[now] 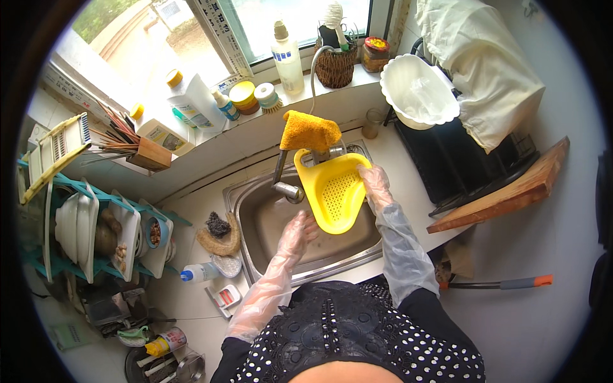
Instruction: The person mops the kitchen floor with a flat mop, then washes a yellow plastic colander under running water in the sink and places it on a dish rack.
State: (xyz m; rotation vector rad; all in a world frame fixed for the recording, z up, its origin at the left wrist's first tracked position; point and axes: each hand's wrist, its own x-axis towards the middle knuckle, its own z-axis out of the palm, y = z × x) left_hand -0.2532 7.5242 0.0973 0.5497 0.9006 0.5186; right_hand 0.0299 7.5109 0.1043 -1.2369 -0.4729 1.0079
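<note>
A yellow plastic sink drain basket [337, 194] with a perforated bottom is over the stainless steel sink [258, 239]. My right hand [376, 184], in a clear plastic glove, grips its right rim. My left hand [299, 234], gloved the same way, hovers over the sink below and left of the basket, holding nothing. Between the left hand and the window sill, the faucet spout [289, 191] reaches over the basin. An orange cloth [311, 131] drapes over the faucet, just behind the basket's looped end.
Left of the sink lie a loofah [225, 239], a steel wool scrubber [218, 225] and a blue-capped bottle [198, 273]. A tiered dish rack [119, 196] stands farther left. Bottles [191, 103] line the sill. At right are a black drainer [445, 163] and a wooden cutting board [503, 191].
</note>
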